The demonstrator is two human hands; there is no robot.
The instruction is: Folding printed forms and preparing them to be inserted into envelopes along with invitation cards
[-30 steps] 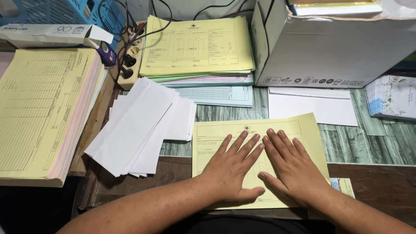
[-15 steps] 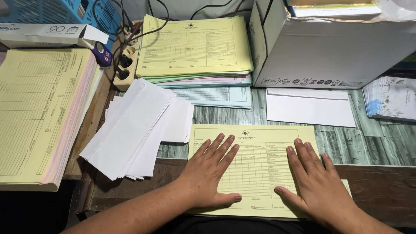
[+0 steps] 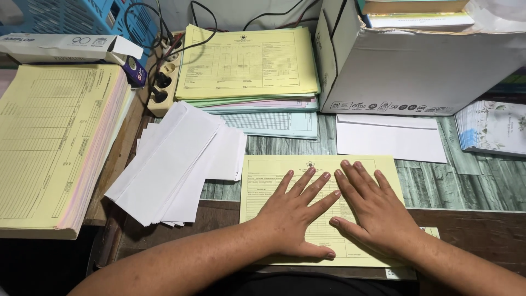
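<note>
**Both palms flat on a yellow form**

While the left hand (image 3: 293, 219) and the right hand (image 3: 378, 214) lie side by side, both press flat on a pale yellow printed paper form (image 3: 263, 181) at the near edge of the counter (image 3: 466, 186). Fingers (image 3: 309, 183) of each hand are stretched out and slightly spread, gripping nothing; the two hands nearly touch at the forefingers. That form lies squarely in front of the person, partly on the grey wood-grain surface and partly over the dark wooden front edge.

Just to the left of the form sits a fanned heap of plain white envelopes (image 3: 175, 161), its right edge near the form's upper left corner. Beyond the form lies a single white envelope (image 3: 389, 137), and behind that stands a large white cardboard box (image 3: 416, 71). A stack of yellow, pink and blue forms (image 3: 249, 66) rests at the back centre, beside a cream power strip (image 3: 164, 82) with dark plugs. At far left is a thick pad of yellow and pink ruled sheets (image 3: 55, 142).
</note>
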